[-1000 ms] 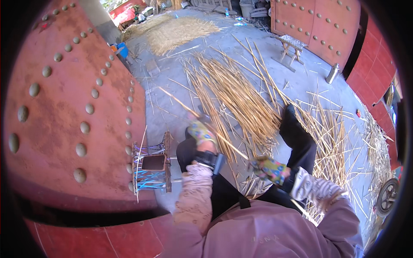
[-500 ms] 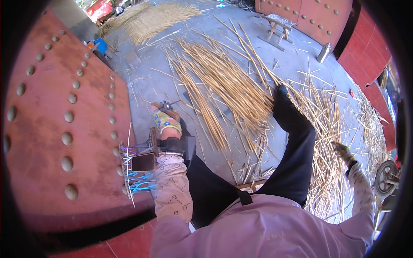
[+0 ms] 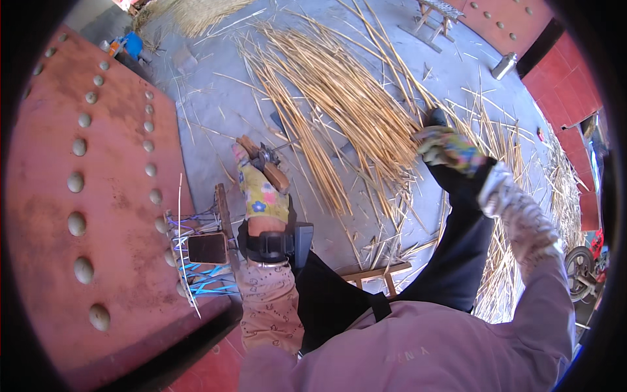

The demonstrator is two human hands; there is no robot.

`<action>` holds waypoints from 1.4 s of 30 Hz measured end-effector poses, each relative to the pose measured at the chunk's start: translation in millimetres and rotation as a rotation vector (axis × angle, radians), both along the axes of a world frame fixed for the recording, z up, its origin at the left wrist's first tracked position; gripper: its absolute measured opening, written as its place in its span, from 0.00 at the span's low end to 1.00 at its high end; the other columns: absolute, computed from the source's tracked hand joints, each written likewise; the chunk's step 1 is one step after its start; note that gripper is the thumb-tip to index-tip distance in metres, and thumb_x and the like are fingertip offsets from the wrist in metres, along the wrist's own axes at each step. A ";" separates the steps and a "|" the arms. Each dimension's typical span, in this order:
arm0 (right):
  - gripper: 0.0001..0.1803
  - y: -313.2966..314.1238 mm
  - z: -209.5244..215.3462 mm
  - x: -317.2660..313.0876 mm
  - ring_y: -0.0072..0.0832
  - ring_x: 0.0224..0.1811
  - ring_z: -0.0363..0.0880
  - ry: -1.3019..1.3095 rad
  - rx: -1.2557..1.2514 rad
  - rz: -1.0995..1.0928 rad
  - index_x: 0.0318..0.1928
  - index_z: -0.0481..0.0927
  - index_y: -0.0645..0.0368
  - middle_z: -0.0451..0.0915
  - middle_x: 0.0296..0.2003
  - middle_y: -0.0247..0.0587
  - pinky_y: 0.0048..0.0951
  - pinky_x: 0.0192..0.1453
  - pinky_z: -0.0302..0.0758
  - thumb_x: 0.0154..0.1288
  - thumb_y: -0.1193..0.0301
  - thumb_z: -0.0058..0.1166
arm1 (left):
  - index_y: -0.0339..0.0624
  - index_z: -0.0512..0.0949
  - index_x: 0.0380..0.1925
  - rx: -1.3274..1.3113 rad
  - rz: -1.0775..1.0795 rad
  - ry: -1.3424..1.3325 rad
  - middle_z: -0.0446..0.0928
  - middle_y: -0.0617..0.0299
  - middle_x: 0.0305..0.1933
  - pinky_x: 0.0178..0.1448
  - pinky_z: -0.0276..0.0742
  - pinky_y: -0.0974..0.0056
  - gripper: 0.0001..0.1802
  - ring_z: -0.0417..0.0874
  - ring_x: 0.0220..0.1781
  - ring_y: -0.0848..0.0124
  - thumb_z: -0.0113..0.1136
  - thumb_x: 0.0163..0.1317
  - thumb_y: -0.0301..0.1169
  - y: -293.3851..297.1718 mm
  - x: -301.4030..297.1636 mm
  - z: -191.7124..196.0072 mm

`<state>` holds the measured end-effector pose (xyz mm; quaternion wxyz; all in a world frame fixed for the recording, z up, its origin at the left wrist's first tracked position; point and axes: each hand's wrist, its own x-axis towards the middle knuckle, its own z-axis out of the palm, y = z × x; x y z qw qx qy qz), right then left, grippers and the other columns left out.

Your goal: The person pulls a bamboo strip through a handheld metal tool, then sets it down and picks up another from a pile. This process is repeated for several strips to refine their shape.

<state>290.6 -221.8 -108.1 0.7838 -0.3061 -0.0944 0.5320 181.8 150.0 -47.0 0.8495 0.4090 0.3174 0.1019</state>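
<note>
My left hand [image 3: 261, 196], in a flowered yellow-green glove, is closed around a tool [image 3: 275, 175] with wooden handles and dark metal parts. Its metal end points toward the straw-coloured stalks [image 3: 346, 104] spread on the floor. My right hand [image 3: 450, 149], in a similar glove, reaches over my right leg to the near right ends of that pile. Its fingers bend at the stalk ends; blur hides whether they grip any. A dark strap with a box-like device [image 3: 302, 244] is around my left wrist.
A red studded door [image 3: 111, 196] stands at left, beside a small rack [image 3: 222, 215] with blue strips and a dark screen. More stalks [image 3: 499, 274] lie at right. A wooden stool [image 3: 375, 271] is between my legs; a bench [image 3: 434, 19] and metal flask [image 3: 504, 65] stand farther off.
My right hand has swung from the far right, inward and forward to the ends of the stalk pile. My left hand keeps the tool, which appears larger and closer in view. The view has shifted slightly.
</note>
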 end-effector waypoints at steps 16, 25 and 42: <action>0.36 226.0 -283.7 -61.8 0.44 0.44 0.71 -1.039 -1.608 0.006 0.59 0.51 0.55 0.73 0.39 0.55 0.36 0.46 0.68 0.50 0.62 0.50 | 0.43 0.69 0.33 -0.105 -0.033 0.091 0.70 0.63 0.24 0.21 0.66 0.71 0.22 0.71 0.20 0.72 0.44 0.55 0.52 6.5 8.4 8.7; 0.15 170.4 -285.7 -37.0 0.27 0.17 0.73 -0.297 -1.205 -0.430 0.37 0.71 0.57 0.74 0.20 0.38 0.28 0.17 0.68 0.56 0.60 0.47 | 0.44 0.70 0.26 -0.132 -0.017 0.152 0.69 0.65 0.17 0.21 0.63 0.73 0.20 0.68 0.16 0.75 0.47 0.54 0.51 2.1 10.2 25.7; 0.14 104.8 -151.2 -85.4 0.22 0.21 0.71 -0.081 -0.529 -0.543 0.31 0.74 0.56 0.73 0.19 0.34 0.23 0.23 0.66 0.58 0.59 0.44 | 0.50 0.70 0.28 0.055 -0.174 0.128 0.69 0.68 0.18 0.20 0.66 0.72 0.23 0.70 0.18 0.76 0.47 0.51 0.57 -28.8 2.3 5.5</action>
